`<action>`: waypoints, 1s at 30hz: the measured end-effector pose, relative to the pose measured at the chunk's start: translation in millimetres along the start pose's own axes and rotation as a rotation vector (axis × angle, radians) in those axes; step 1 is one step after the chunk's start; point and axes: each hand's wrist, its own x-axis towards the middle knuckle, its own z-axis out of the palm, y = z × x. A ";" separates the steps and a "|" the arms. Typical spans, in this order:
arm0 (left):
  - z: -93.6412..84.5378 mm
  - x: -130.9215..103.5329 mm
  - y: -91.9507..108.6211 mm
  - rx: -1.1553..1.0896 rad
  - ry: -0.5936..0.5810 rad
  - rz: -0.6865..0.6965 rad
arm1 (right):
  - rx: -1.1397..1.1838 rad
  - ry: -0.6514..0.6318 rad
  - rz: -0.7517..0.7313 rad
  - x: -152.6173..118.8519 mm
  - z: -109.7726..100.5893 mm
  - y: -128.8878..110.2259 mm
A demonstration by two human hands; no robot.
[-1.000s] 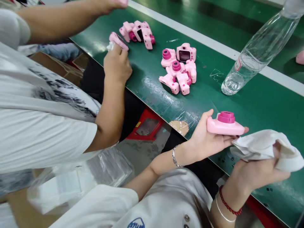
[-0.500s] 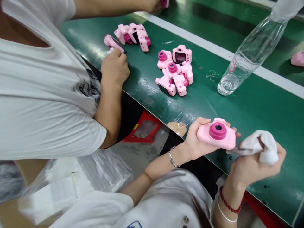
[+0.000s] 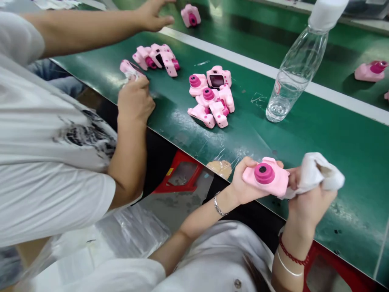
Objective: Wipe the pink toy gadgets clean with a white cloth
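Observation:
My left hand (image 3: 243, 184) grips a pink toy camera (image 3: 281, 181) over the table's near edge, its magenta lens facing up toward me. Bunched in my right hand (image 3: 310, 207) is a white cloth (image 3: 313, 172), its lower end at the right side of the camera. Fingers of the right hand touch or nearly touch that side; the cloth hides the exact contact. Farther along the table lies a cluster of several pink toy cameras (image 3: 209, 95), some lens up, one with its screen showing.
A clear bottle (image 3: 287, 87) part-filled with water stands beyond my hands. At left, a co-worker's hand (image 3: 135, 97) holds a cloth against a pink camera, near another group of cameras (image 3: 158, 59). Single cameras (image 3: 191, 16) sit past the white strip. A red stool (image 3: 179, 172) is below.
My right hand with the cloth has come closer to the camera's right side. The co-worker's far hand has let go of a camera beyond the white strip. The view has shifted.

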 end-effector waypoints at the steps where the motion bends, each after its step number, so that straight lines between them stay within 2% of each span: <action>1: -0.3 -1.2 0.3 0.079 -0.016 0.040 | 0.117 0.041 0.061 3.4 -4.2 -2.5; 3: 0.0 -5.6 2.8 0.296 -0.047 0.139 | 0.276 0.072 0.162 8.7 -14.2 -6.2; 5: 1.2 -12.4 7.0 0.615 -0.057 0.249 | 0.295 0.026 0.221 11.4 -24.1 -6.1; 8: 3.0 -22.3 12.5 1.144 -0.079 0.379 | 0.151 -0.043 0.269 9.9 -32.0 0.9; 10: 2.1 -24.5 13.7 1.385 -0.109 0.384 | -0.033 -0.155 0.265 6.2 -30.4 6.9; 12: -1.6 -21.3 13.1 1.547 -0.132 0.423 | -0.198 -0.230 0.154 1.5 -23.8 10.9; 15: -9.8 -9.3 11.9 1.727 -0.183 0.658 | -0.364 -0.140 -0.196 -7.5 -11.2 10.9; 17: -14.5 -0.6 12.6 1.772 -0.227 0.829 | -0.466 -0.078 -0.434 -16.1 -6.3 8.7; 18: -16.2 2.9 13.4 1.772 -0.232 0.892 | -0.498 -0.097 -0.541 -21.2 -5.8 7.8; 21: -18.0 8.0 16.6 1.723 -0.190 0.979 | -0.503 -0.295 -0.741 -38.2 -12.2 8.6; 23: -17.1 6.6 18.3 1.638 -0.177 0.946 | -0.456 -0.363 -0.753 -46.2 -20.5 11.6; 24: -16.4 4.8 18.7 1.579 -0.191 0.906 | -0.437 -0.311 -0.725 -47.6 -24.5 13.2; 27: -14.7 -2.4 18.2 1.344 -0.269 0.754 | -0.382 0.021 -0.629 -38.9 -30.2 14.4; 28: -14.3 -4.8 17.7 1.268 -0.292 0.694 | -0.373 0.092 -0.609 -32.7 -29.3 13.1; 29: -14.1 -7.1 17.2 1.200 -0.305 0.635 | -0.374 0.105 -0.598 -26.0 -27.3 11.0; 30: -13.9 -9.1 16.9 1.144 -0.304 0.573 | -0.389 0.057 -0.600 -19.6 -24.8 8.2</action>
